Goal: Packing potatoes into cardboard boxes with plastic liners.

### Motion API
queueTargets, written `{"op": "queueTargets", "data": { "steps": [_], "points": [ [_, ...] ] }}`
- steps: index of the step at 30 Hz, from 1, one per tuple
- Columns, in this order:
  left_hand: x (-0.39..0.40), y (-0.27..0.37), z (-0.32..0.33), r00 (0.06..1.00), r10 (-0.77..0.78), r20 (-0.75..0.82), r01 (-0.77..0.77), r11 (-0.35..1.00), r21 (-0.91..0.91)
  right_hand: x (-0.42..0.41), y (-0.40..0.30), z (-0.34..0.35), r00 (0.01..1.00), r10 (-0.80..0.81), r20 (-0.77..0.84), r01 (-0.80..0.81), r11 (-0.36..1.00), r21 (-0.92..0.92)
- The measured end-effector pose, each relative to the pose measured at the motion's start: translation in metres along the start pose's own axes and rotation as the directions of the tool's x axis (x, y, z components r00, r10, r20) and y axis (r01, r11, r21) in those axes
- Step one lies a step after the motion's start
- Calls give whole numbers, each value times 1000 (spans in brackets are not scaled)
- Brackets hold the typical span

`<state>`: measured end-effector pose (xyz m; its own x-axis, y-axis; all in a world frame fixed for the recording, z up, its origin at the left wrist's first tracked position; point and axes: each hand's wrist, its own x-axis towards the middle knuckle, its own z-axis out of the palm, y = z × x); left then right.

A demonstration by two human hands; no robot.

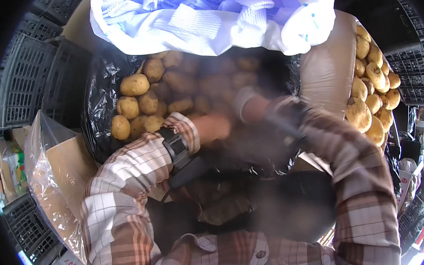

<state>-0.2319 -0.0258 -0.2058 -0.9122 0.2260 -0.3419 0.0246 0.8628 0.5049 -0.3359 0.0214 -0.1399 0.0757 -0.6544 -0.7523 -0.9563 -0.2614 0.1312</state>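
Note:
Loose potatoes (134, 84) lie before me in a container lined with black plastic (99, 100). My left hand (215, 126) is over the near part of the pile, blurred, its fingers hard to make out. To its right, my right hand (255, 108) reaches in over the potatoes. A blurred whitish thing (244, 95) is at the fingers of that hand; its outline is unclear, and whether it is gripped cannot be made out. Beyond the pile, a white bag (212, 44) sits open, full of white foam net sleeves (195, 19).
More potatoes (374, 78) are heaped at the right, past a plastic-covered cardboard flap (326, 63). Black plastic crates (25, 80) stand at the left, with others (415, 75) at the far right. A clear plastic bag (49, 182) hangs over cardboard near my left arm.

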Motion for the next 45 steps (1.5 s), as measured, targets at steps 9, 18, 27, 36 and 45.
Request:
{"op": "queueTargets", "data": {
  "steps": [9, 18, 27, 36, 45],
  "points": [
    [-78, 3, -62, 999, 30, 34, -20, 965, -263, 48, -22, 29, 996, -92, 6, 90, 983, 161],
    [-141, -70, -69, 938, -287, -193, 343, 698, 629, 38, 21, 14, 996, -62, 58, 39, 940, 340],
    [-151, -85, -98, 1000, -5, -20, 19, 631, 775, 4, 66, -35, 778, 612, -143, 38, 181, 983],
    [-127, -68, -164, 720, -654, -230, 229, 538, -811, -6, 10, -66, 781, 262, -566, 572, -664, 482],
    [-81, -88, -68, 883, -376, -281, 455, 536, 711, 46, 81, -16, 896, 406, -180, -196, 726, 660]
  ]
}}
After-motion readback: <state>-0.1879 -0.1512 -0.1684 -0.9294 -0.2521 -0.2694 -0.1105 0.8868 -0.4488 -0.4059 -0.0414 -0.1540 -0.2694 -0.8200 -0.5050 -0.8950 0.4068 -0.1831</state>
